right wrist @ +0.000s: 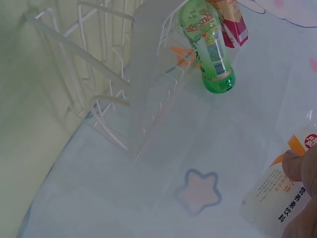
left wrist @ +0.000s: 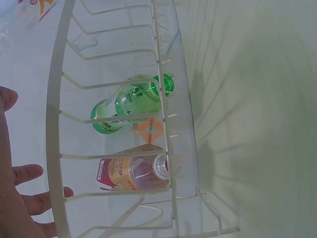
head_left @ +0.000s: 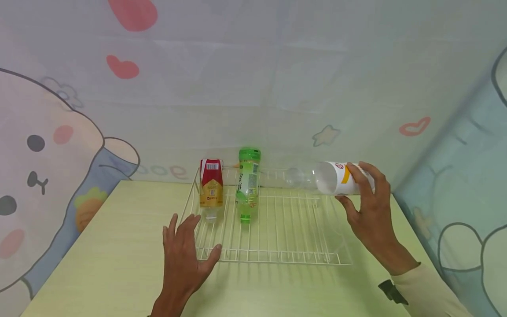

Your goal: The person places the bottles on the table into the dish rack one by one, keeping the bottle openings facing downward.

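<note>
My right hand (head_left: 372,215) grips a clear plastic bottle (head_left: 325,178) with a white and orange label. The bottle lies sideways in the air above the right part of a white wire rack (head_left: 277,263), its narrow clear end toward the left. My left hand (head_left: 184,259) is at the rack's front left corner, fingers spread and holding nothing; whether it touches the wire I cannot tell. In the rack, a green bottle (head_left: 248,185) stands upside down, cap at the bottom. To its left is a clear bottle with a red and gold label (head_left: 211,182), also neck down.
The rack stands on a pale yellow-green table (head_left: 130,237). Behind the table hangs a printed cloth (head_left: 222,88) with hearts and a cartoon bear, and it continues along the right side.
</note>
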The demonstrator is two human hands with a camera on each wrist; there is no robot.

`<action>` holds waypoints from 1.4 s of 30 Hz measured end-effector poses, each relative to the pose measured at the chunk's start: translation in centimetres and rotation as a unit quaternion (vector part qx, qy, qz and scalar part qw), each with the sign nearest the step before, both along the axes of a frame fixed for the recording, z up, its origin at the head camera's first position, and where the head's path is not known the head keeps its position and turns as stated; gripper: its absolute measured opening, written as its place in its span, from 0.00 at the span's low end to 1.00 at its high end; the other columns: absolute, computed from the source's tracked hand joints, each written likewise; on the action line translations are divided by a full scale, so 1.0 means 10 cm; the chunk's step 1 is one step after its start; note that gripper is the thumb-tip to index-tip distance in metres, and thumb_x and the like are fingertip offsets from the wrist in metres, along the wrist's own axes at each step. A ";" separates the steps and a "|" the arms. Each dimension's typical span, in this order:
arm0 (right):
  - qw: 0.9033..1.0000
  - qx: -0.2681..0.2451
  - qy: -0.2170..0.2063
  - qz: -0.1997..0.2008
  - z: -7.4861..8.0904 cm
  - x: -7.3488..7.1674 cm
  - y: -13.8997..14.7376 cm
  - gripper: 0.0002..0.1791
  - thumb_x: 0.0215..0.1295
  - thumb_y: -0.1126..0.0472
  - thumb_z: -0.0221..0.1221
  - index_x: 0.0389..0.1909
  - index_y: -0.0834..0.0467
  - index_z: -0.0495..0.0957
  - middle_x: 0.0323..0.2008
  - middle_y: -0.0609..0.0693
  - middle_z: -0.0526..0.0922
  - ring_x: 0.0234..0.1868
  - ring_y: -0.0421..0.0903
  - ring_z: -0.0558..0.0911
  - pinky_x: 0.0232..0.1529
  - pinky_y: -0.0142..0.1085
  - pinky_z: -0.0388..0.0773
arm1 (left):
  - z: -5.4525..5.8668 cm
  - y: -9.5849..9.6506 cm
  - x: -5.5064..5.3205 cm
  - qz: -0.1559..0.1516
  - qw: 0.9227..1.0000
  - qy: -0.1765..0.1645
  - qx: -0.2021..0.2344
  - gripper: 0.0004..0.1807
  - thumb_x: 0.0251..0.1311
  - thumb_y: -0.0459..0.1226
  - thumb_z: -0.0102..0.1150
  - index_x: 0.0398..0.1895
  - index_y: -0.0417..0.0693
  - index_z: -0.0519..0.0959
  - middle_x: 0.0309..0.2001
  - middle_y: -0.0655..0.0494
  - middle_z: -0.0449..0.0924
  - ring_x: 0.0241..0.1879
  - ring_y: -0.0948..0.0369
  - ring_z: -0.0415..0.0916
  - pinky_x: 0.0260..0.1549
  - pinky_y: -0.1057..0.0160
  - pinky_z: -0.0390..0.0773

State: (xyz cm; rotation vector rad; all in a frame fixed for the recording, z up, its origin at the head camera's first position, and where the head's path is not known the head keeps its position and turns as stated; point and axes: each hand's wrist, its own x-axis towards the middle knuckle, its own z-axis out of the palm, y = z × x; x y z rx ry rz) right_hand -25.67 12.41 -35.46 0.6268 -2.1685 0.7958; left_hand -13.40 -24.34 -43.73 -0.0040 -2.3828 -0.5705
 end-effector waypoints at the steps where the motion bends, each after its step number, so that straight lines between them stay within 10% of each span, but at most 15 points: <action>1: 1.000 0.005 0.002 0.000 0.00 0.00 0.00 0.50 0.40 0.78 0.75 0.67 0.54 0.67 0.66 0.60 0.64 0.63 0.65 0.64 0.49 0.56 0.66 | 0.01 0.01 0.00 -0.003 1.000 0.001 0.001 0.40 0.46 0.52 0.67 0.61 0.38 0.72 0.60 0.37 0.74 0.68 0.32 0.57 0.61 0.23 0.48; 42: 0.994 0.092 0.043 0.030 0.01 -0.01 -0.17 0.49 0.40 0.78 0.76 0.66 0.51 0.68 0.67 0.61 0.63 0.72 0.68 0.55 0.58 0.69 0.63 | 0.18 0.50 -0.16 -0.090 0.995 0.034 0.006 0.43 0.41 0.51 0.73 0.62 0.43 0.70 0.59 0.47 0.74 0.69 0.35 0.58 0.57 0.20 0.50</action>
